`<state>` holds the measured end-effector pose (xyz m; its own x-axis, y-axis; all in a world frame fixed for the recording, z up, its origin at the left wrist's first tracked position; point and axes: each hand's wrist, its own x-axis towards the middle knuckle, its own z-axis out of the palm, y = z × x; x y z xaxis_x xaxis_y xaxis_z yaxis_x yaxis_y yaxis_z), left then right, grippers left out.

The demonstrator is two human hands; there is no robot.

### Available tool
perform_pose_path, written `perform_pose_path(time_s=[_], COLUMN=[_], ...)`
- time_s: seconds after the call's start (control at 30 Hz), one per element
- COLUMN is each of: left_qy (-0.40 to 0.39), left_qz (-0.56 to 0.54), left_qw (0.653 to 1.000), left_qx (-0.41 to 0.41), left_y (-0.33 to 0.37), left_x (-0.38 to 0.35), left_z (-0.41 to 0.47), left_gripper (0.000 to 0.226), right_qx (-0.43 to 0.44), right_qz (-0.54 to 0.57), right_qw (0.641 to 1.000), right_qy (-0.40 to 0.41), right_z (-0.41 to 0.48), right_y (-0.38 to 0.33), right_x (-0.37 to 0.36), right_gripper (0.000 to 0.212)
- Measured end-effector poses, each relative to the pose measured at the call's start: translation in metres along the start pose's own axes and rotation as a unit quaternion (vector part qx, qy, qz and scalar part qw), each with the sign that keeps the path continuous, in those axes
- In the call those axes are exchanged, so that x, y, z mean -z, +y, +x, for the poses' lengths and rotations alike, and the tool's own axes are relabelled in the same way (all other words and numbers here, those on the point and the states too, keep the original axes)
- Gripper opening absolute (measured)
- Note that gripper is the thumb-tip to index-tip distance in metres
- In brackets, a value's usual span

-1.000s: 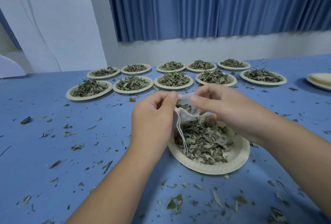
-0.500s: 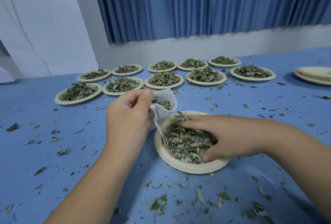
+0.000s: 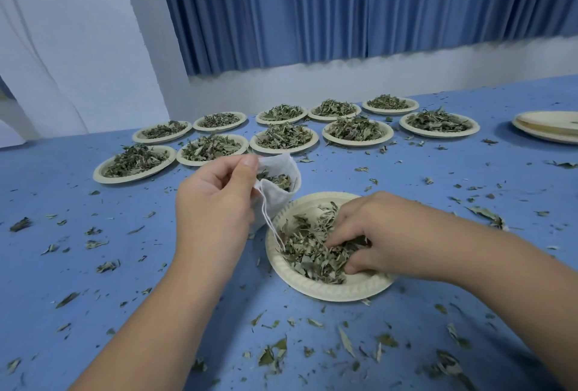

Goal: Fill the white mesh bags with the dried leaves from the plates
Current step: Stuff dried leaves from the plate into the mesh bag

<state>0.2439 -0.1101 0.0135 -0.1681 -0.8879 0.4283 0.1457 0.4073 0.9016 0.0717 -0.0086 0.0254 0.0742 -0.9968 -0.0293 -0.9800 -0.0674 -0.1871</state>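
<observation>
My left hand point(image 3: 215, 203) pinches the rim of a white mesh bag point(image 3: 275, 193), holding its mouth open just left of the near paper plate point(image 3: 328, 292). Some dried leaves show inside the bag. Its white drawstring hangs down onto the plate's left rim. My right hand point(image 3: 375, 234) reaches into the plate with fingers curled down around a clump of dried leaves point(image 3: 308, 250). The fingertips are partly buried in the pile.
Two rows of several paper plates heaped with dried leaves point(image 3: 284, 137) stand at the back of the blue table point(image 3: 93, 265). A stack of empty plates point(image 3: 550, 128) sits at the far right. Loose leaf bits lie scattered everywhere. A blue curtain hangs behind.
My right hand left the bag's mouth and dropped into the near plate, where its fingers have now curled into the leaves. My left hand keeps holding the bag, now alone.
</observation>
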Motion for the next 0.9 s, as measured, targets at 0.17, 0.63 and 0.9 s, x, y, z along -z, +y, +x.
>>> perform_pose_path(time_s=[0.17,0.63,0.9], left_qy=[0.003,0.007,-0.02], left_qz=[0.009,0.077,0.19], left_qw=[1.0,0.996,0.978], left_qx=[-0.007,-0.051,-0.086], left_y=[0.0,0.003,0.001], left_x=[0.002,-0.001,-0.011], left_z=[0.001,-0.004,-0.013], left_gripper=[0.02,0.018,0.016], right_qx=[-0.002,-0.067,-0.052], right_qz=[0.021,0.293,0.376], right_qw=[0.999,0.948,0.911], right_qy=[0.024,0.102,0.159], right_z=[0.002,-0.011,-0.017], right_y=[0.0,0.027,0.019], right_x=[-0.003,0.016,0.025], right_gripper=[0.027,0.02,0.044])
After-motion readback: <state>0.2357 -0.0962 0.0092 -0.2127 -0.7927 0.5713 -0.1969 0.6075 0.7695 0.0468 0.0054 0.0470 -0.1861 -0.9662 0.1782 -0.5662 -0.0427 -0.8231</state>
